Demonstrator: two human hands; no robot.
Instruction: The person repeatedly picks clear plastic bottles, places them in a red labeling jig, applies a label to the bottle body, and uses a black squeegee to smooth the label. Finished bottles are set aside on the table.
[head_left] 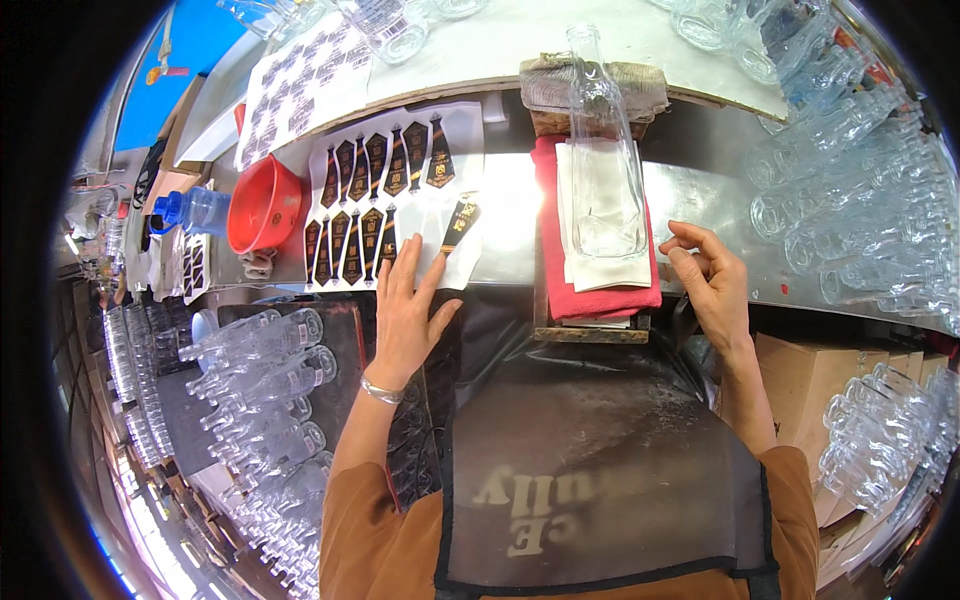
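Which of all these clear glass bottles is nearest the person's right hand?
The lone bottle lying over the red cloth, just left of the right hand, its neck pointing away; the other bottles are grouped farther off.

A workshop, shown by massed glass bottles point(855, 190), metal bench point(705, 192) and label sheet point(395, 200).

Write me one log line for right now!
left hand: spread over label sheet | right hand: beside bottle, loosely curled | bottle: lying on white pad, atop red cloth
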